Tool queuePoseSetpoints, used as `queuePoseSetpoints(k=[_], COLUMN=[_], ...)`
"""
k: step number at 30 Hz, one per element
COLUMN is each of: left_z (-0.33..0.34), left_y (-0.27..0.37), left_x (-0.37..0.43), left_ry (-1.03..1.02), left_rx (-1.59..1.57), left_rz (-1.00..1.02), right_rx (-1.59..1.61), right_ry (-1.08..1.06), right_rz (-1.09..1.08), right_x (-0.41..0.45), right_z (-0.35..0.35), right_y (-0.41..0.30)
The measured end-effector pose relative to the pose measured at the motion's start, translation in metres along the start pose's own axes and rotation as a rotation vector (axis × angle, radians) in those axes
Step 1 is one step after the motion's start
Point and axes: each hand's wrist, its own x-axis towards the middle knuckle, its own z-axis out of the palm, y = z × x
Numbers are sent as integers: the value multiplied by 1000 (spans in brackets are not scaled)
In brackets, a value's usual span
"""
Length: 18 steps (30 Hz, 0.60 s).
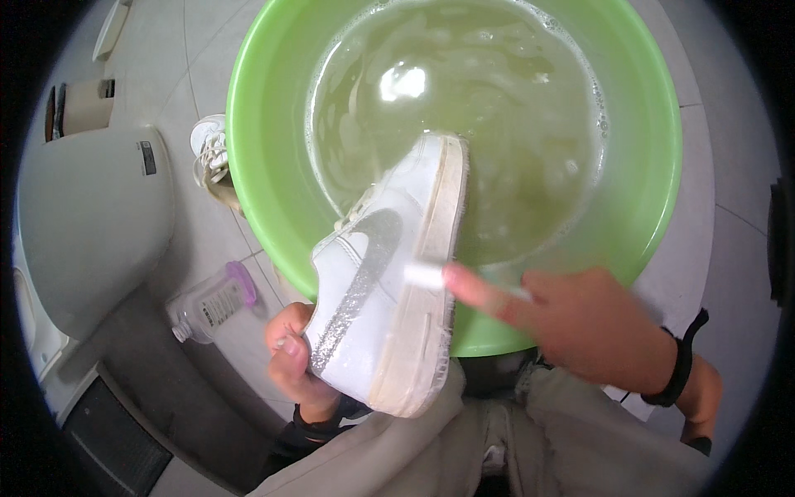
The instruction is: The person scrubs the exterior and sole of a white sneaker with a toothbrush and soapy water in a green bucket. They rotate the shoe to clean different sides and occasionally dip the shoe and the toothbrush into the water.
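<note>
A white sneaker [366, 267] with a glittery silver Nike swoosh leans over the near side of a green plastic basin [264, 155], toe towards the cloudy water [515, 186]. My left hand [295, 357] grips it at the heel collar. Its midsole [413, 335] faces me, yellowish and stained. In my right hand [571, 323] is a small white brush [425, 274], blurred, with its head against the midsole edge. The index finger stretches along the brush; most of the handle is hidden by the hand.
A second white sneaker [211, 149] stands on the tiled floor left of the basin. Nearby lies a clear plastic bottle [211, 305] with a purple base and a printed label. A grey toilet lid [99, 217] borders the left side.
</note>
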Motion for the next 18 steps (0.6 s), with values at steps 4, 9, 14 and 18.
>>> queuePoseSetpoints(k=[4,9,14,18], left_z=[-3,-3,-1,-7], left_y=[0,2,1,0], left_x=[0,0,1,1], left_ry=[-17,-39,-13,-22], left_rx=[-24,-6,-3,8], left_rz=[-10,-29,-14,-23], right_rx=[112,137,-30,107], right_ry=[28,112,112,129], right_rz=[-27,-63,150,29], right_x=[-2,-2,0,-3], right_z=[7,14,12,13], right_y=[4,4,9,-2])
